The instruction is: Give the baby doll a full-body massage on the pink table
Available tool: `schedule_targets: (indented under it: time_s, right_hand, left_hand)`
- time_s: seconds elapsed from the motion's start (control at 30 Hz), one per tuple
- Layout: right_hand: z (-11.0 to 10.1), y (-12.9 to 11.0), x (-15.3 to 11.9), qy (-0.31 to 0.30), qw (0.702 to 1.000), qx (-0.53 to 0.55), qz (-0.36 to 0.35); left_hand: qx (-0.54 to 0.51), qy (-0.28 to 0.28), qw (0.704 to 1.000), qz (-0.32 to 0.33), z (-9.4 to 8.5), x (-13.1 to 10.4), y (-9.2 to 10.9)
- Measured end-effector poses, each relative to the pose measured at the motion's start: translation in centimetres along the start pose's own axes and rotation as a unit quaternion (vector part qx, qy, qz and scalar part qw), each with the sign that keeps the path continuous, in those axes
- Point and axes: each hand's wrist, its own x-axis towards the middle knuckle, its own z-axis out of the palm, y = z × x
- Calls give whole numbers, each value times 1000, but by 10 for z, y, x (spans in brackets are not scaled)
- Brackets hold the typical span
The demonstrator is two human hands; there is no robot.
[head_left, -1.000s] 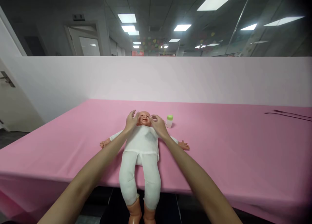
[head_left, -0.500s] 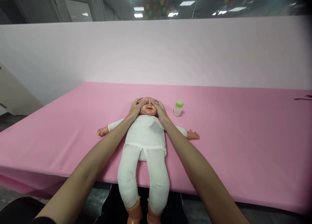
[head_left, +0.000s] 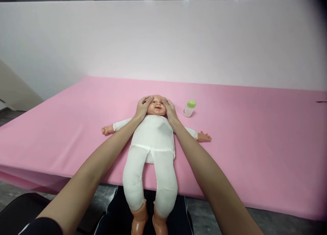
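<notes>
A baby doll in a white cloth body lies on its back, head away from me and arms spread. My left hand rests along the left side of its head, thumb up by the temple and fingers stretched over the side. Against the right side of the head lies my right hand, its fingers likewise extended. Both palms touch the head without gripping it. The doll's eyes and mouth show between my hands. To the right of the head stands a small clear bottle with a green cap.
The doll lies on a table with a pink cover, its feet hanging past the near edge over my lap. A white partition rises behind the table. At the far right is a thin dark object.
My thumbs have moved outward from the middle of the doll's face toward its temples, uncovering its eyes. The camera view has tilted down slightly.
</notes>
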Motion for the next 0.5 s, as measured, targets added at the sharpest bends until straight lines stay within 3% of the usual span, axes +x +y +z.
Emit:
schedule_targets:
  time_s: [0.13,0.5]
  right_hand:
    - [-1,1,2,-5,1000,-5,19]
    - [-3,6,6,18,999,-26,-4]
  left_hand:
    - [-19,-10,1000,-22,-1,1,1]
    - [-16,1,1000,8,0,1,-3]
